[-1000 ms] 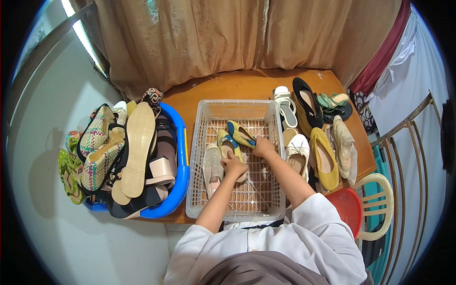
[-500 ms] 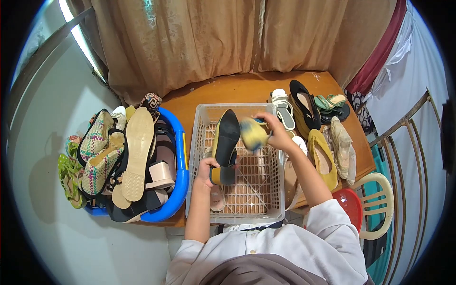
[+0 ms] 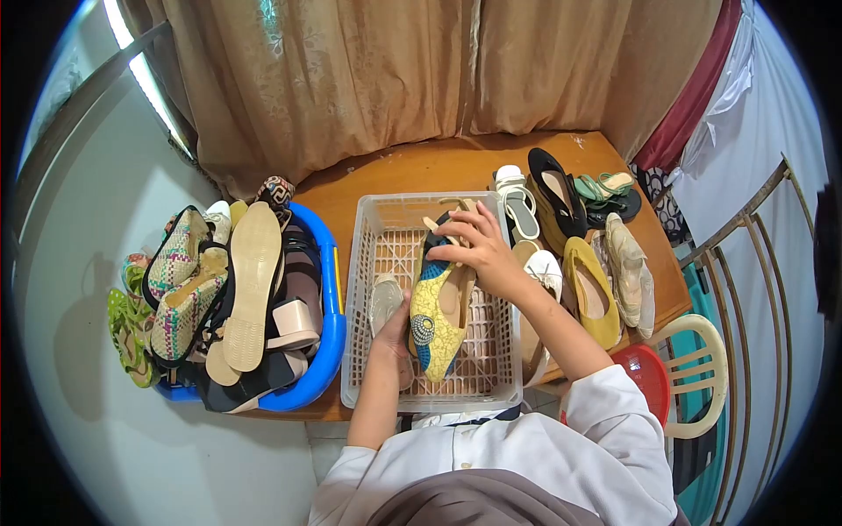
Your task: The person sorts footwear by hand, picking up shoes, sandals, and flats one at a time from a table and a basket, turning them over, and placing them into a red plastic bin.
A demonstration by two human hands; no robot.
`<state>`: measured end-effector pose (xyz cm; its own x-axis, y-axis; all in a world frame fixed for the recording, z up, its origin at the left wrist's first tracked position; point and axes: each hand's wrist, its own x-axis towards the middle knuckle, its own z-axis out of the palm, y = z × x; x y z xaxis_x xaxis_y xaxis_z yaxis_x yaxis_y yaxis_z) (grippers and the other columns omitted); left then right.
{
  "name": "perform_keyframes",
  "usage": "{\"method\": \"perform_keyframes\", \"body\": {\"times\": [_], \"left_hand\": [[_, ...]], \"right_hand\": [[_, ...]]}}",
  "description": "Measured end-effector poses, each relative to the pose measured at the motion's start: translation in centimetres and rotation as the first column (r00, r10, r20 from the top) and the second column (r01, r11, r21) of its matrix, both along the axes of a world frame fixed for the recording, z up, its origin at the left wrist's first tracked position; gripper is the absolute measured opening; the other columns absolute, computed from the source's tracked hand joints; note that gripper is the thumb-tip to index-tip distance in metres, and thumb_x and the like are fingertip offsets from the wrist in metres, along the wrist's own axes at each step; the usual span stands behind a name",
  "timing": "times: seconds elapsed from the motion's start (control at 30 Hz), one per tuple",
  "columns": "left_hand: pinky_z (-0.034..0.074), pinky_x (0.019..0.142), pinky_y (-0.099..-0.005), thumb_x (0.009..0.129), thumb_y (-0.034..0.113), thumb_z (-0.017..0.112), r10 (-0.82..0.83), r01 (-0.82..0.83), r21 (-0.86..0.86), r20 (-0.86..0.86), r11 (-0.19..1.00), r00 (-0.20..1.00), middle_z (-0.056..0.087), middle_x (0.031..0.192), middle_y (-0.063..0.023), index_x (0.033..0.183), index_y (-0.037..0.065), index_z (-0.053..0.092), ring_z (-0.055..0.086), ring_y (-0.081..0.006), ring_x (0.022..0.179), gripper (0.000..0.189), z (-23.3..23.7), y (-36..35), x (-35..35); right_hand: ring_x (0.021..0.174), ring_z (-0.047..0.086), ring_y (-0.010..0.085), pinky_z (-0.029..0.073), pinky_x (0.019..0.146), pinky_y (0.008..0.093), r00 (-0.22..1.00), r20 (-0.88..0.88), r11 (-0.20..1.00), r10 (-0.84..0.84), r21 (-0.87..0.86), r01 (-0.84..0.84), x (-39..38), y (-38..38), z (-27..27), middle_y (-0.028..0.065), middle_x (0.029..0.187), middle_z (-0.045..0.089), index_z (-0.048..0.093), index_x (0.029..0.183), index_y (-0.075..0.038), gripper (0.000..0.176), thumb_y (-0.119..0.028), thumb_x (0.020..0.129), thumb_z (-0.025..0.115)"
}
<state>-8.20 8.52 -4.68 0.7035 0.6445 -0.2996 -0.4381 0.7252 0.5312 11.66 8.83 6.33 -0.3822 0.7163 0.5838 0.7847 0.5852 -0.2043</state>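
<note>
Over the clear plastic basket (image 3: 358, 263) I hold a yellow-and-blue patterned shoe (image 3: 438, 316), its pointed toe towards me and a round silver ornament near the toe. My right hand (image 3: 481, 252) grips it at the heel end, fingers bent over the opening. From the left, my left hand (image 3: 395, 331) supports the shoe's side, its fingers partly hidden beneath. Part of its mate seems to show behind the heel, mostly covered by my right hand. Left of the patterned shoe, a pale shoe (image 3: 385, 302) lies in the basket.
A blue tub (image 3: 331, 307) heaped with shoes and sandals stands at the left. Several shoes, including a mustard flat (image 3: 593, 294) and a black wedge (image 3: 557, 197), line the right side of the wooden table (image 3: 412, 167). A red stool (image 3: 645, 381) and cream chair (image 3: 702, 377) stand at lower right.
The shoe has turned from sole-up to upper-side-up, with its toe now towards me. My hands have come together; the right moved left and the left shifted slightly right.
</note>
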Motion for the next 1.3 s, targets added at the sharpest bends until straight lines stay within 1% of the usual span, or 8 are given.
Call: {"method": "perform_keyframes", "body": {"times": [0.37, 0.57, 0.6, 0.73, 0.93, 1.0, 1.13, 1.3], "left_hand": [[0.043, 0.09, -0.0417, 0.059, 0.049, 0.075, -0.088, 0.091, -0.029, 0.086, 0.995, 0.992, 0.052, 0.114, -0.0143, 0.122, 0.003, 0.041, 0.052, -0.0273, 0.104, 0.085, -0.4, -0.6, 0.6], [0.044, 0.09, -0.04, 0.061, 0.043, 0.075, -0.046, 0.045, 0.014, 0.144, 0.999, 0.989, 0.053, 0.113, -0.0144, 0.122, 0.001, 0.041, 0.053, -0.0272, 0.102, 0.081, 0.3, -1.0, 1.0], [0.044, 0.09, -0.0397, 0.061, 0.043, 0.075, -0.058, 0.056, 0.017, 0.183, 0.998, 0.981, 0.053, 0.113, -0.0141, 0.122, 0.001, 0.041, 0.053, -0.027, 0.102, 0.081, 0.4, -0.8, 1.0], [0.045, 0.088, -0.0366, 0.064, 0.036, 0.074, 0.08, -0.093, 0.068, 0.182, 0.993, 0.98, 0.053, 0.111, -0.0119, 0.121, 0.001, 0.041, 0.054, -0.0241, 0.101, 0.074, 1.2, -0.8, 1.3], [0.046, 0.082, -0.03, 0.074, 0.022, 0.069, 0.389, -0.347, 0.399, -0.027, 0.849, 0.921, 0.052, 0.106, -0.0076, 0.118, 0.002, 0.039, 0.054, -0.0172, 0.096, 0.057, 4.3, -2.5, 3.9], [0.043, 0.086, -0.0299, 0.081, 0.026, 0.06, 0.441, -0.378, 0.488, -0.015, 0.786, 0.897, 0.052, 0.108, -0.0077, 0.121, 0.002, 0.037, 0.052, -0.0171, 0.1, 0.051, 5.3, -3.2, 4.0], [0.039, 0.09, -0.0321, 0.094, 0.029, 0.034, 0.334, -0.359, 0.193, 0.15, 0.913, 0.931, 0.05, 0.114, -0.0082, 0.125, 0.004, 0.037, 0.049, -0.019, 0.105, 0.04, 7.4, -3.4, 3.0], [0.045, 0.086, -0.0319, 0.091, 0.013, 0.044, 0.237, -0.207, 0.326, -0.054, 0.923, 0.97, 0.048, 0.119, -0.0097, 0.125, 0.007, 0.035, 0.051, -0.0199, 0.106, 0.036, 6.2, -2.7, 2.7]], "right_hand": [[0.114, 0.04, 0.0225, 0.022, 0.104, 0.046, 0.964, 0.26, 0.994, 0.063, 0.066, -0.082, -0.3, -0.4, -0.4, -0.0023, 0.117, 0.045, 0.055, 0.104, -0.037, 0.041, -0.011, 0.073, 0.052], [0.117, 0.033, 0.0306, 0.022, 0.103, 0.0478, 0.991, 0.05, 0.992, -0.122, -0.026, 0.123, 0.4, -1.3, 1.6, 0.0071, 0.123, 0.037, 0.047, 0.118, -0.028, 0.063, 0.008, 0.066, 0.05], [0.118, 0.033, 0.0344, 0.026, 0.102, 0.0447, 0.991, 0.023, 0.991, -0.13, -0.032, 0.131, 1.0, -1.4, 1.9, 0.0125, 0.123, 0.037, 0.037, 0.126, -0.014, 0.066, 0.008, 0.065, 0.05], [0.121, 0.033, 0.0365, 0.027, 0.1, 0.0396, 0.813, -0.553, 0.881, -0.179, -0.458, -0.118, 0.4, -5.3, 2.7, 0.0213, 0.128, 0.034, 0.03, 0.127, 0.001, 0.059, -0.015, 0.079, 0.058], [0.115, 0.039, 0.0399, 0.036, 0.093, 0.0425, 0.927, -0.203, 0.839, -0.316, -0.516, 0.173, -3.4, -7.9, 1.5, 0.0283, 0.124, 0.035, 0.025, 0.13, 0.003, 0.087, -0.047, 0.071, 0.065], [0.112, 0.041, 0.0407, 0.037, 0.092, 0.0419, 0.911, -0.3, 0.862, -0.282, -0.497, 0.103, -2.7, -7.5, -0.1, 0.0271, 0.123, 0.037, 0.026, 0.13, 0.002, 0.088, -0.047, 0.069, 0.067], [0.107, 0.047, 0.0344, 0.037, 0.091, 0.0368, 0.805, -0.544, 0.863, -0.235, -0.498, -0.084, -1.2, -7.3, -1.0, 0.0216, 0.118, 0.044, 0.036, 0.124, 0.002, 0.073, -0.035, 0.071, 0.069], [0.106, 0.044, 0.0156, 0.035, 0.092, 0.0291, 0.694, -0.678, 0.859, -0.242, -0.482, -0.171, 0.0, -8.0, -2.4, 0.0102, 0.115, 0.048, 0.036, 0.124, 0.002, 0.062, -0.017, 0.075, 0.068]]}}
